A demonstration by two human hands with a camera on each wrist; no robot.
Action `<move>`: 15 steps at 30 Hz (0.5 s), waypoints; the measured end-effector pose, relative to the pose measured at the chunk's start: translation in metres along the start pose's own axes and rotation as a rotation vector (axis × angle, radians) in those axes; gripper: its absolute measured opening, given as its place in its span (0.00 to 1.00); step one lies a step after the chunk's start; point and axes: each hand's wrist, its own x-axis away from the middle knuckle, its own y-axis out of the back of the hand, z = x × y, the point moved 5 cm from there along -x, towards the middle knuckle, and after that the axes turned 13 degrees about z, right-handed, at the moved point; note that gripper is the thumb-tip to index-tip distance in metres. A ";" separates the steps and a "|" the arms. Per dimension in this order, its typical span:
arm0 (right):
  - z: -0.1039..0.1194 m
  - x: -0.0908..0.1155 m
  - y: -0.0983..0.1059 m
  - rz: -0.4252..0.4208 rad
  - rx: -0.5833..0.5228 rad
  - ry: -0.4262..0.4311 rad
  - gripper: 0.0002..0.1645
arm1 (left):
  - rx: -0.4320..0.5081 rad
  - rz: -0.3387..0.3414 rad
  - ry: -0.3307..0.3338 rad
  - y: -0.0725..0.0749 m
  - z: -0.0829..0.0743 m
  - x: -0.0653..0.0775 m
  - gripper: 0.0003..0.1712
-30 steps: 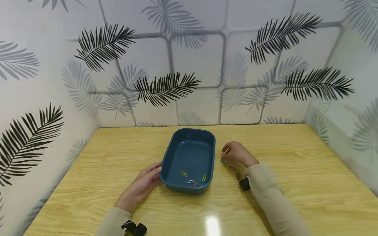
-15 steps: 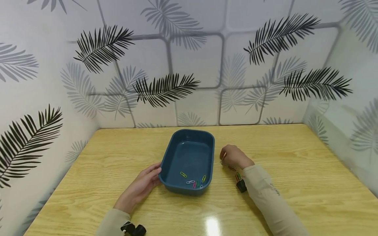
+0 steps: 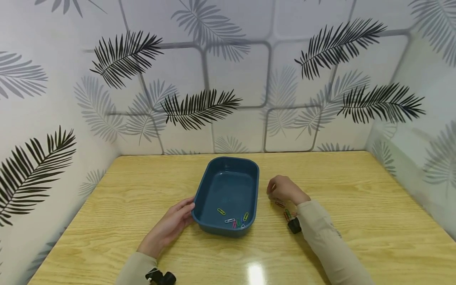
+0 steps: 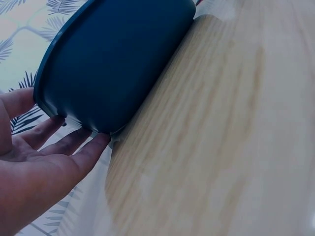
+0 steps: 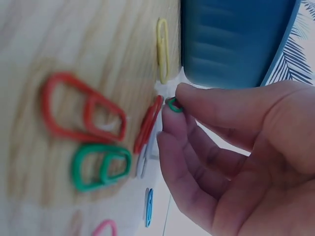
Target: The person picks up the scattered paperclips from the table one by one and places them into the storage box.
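A dark blue rectangular tub (image 3: 233, 186) stands on the table, with several coloured paper clips (image 3: 221, 211) lying on its floor toward the near end. My left hand (image 3: 172, 223) rests against the tub's left side; in the left wrist view its spread fingertips (image 4: 101, 140) touch the outer wall and the thumb meets the rim. On the tub's other side, my right hand (image 5: 221, 142) pinches a green paper clip (image 5: 174, 104) between thumb and index finger, low over the table. Most of that clip is hidden by the fingertips.
More loose clips lie around the right hand: red (image 5: 81, 105), green (image 5: 101, 167), yellow (image 5: 163, 49), blue (image 5: 149, 207) and pink (image 5: 106, 227). The wooden table (image 3: 149, 174) meets a leaf-patterned wall (image 3: 235, 130) at the back. Each wrist wears a small black camera (image 3: 294, 225).
My right hand has come down slightly over the clips, and the green clip seen at its fingertips earlier is now pinched. The left hand and the tub have stayed in place.
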 end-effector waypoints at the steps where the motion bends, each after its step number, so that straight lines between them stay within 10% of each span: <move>1: 0.000 0.000 0.001 -0.003 0.000 0.010 0.03 | 0.000 0.002 0.000 0.000 0.000 0.000 0.33; 15: -0.003 0.003 0.009 -0.018 -0.136 0.007 0.02 | -0.001 -0.002 -0.009 -0.001 -0.001 -0.001 0.32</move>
